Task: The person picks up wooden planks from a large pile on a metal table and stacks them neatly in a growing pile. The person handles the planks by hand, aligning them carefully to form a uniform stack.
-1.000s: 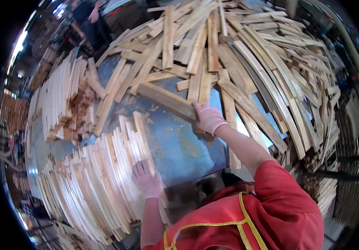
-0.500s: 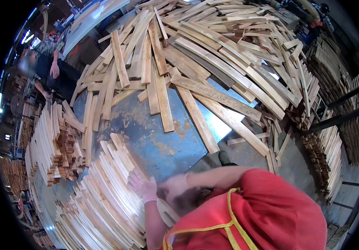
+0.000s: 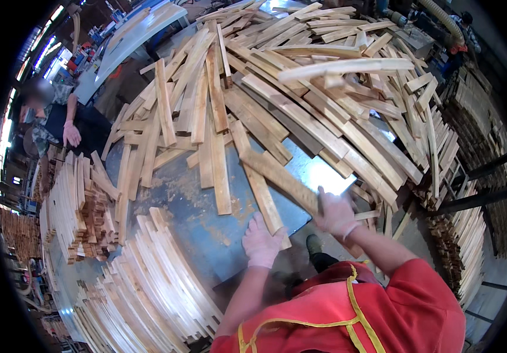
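Note:
My left hand (image 3: 260,242), in a pale glove, is at the near end of a long wooden board (image 3: 259,191), fingers along its left side and thumb by its end. A second, darker wooden board (image 3: 283,179) slants down to my right hand (image 3: 334,215), also gloved and closed round its near end. Both boards reach back into a large heap of loose boards (image 3: 200,112) on the blue-grey metal table (image 3: 203,235). Left of my left forearm lies a row of boards (image 3: 153,276) packed side by side.
Another person's gloved hand (image 3: 71,135) hangs near a stack of boards (image 3: 80,206) at the left. A blurred board (image 3: 347,67) lies over the far heap. At the right are a black metal frame (image 3: 477,197) and stacked wood (image 3: 471,229). Sawdust (image 3: 218,232) marks the tabletop.
Both my hands have moved from the packed row: the left rightward, the right rightward and farther away, onto two loose boards. A blurred board now shows over the far right heap.

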Demonstrator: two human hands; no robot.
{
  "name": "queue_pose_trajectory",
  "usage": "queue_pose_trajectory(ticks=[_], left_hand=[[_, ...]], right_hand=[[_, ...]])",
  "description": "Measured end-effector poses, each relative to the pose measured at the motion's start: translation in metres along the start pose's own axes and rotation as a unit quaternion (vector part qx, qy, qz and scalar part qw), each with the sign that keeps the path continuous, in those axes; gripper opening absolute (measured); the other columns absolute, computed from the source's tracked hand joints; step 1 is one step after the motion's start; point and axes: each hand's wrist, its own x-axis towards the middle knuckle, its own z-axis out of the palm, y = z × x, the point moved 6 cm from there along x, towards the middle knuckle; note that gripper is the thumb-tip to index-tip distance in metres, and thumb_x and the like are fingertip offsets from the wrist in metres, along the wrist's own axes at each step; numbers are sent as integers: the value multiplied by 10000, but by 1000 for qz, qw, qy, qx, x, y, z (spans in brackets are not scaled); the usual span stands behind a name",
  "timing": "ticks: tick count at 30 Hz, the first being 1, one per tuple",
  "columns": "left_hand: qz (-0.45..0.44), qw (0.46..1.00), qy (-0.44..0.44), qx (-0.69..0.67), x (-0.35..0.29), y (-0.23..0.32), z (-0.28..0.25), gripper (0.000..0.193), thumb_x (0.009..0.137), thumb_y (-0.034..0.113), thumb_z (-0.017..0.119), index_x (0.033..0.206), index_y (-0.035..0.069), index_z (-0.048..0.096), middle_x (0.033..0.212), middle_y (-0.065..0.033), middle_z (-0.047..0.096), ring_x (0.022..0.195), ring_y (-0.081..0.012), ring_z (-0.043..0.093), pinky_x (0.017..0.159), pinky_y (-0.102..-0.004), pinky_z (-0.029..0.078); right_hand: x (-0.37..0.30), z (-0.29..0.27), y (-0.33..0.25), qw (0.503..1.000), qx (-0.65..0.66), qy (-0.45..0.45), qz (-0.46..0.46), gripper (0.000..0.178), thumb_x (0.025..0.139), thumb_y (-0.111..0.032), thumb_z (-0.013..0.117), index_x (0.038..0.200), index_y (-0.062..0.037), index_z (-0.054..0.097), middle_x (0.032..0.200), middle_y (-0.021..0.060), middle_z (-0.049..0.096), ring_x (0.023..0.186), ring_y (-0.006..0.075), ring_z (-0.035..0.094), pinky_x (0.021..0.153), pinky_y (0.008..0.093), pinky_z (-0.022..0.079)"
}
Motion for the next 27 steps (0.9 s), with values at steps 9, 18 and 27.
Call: queue_pose_trajectory(ticks=[9, 18, 27], left_hand=[[19, 733, -104, -672, -4, -5, -26, 891, 843, 105, 649, 1649, 2, 284, 1330, -151, 590, 1174, -286, 623, 1001, -371, 536], [-62, 678, -3, -733, -134, -77, -34, 780, 888, 67, 622, 1631, 40, 387, 1445, -125, 583, 1349, -277, 559, 1130, -400, 446], [-202, 965, 155, 63, -167, -209, -23, 882, 844, 421, 794, 1558, 43, 441, 1584, -194, 445, 1500, -425, 361, 1249, -550, 285]], right_hand=[[-9, 14, 9, 919, 354, -171, 35, 1145, 756, -249, 789, 1712, -90, 179, 1481, 269, 576, 1318, 368, 617, 1128, 384, 481], [22, 100, -174, 904, 297, -301, -60, 683, 860, -390, 713, 1362, 59, 600, 1217, 276, 728, 1137, 375, 705, 1017, 438, 538], [-8, 201, -346, 828, 95, -462, -304, 678, 871, -470, 696, 1300, 52, 651, 1256, 299, 713, 1179, 419, 688, 1020, 458, 524]])
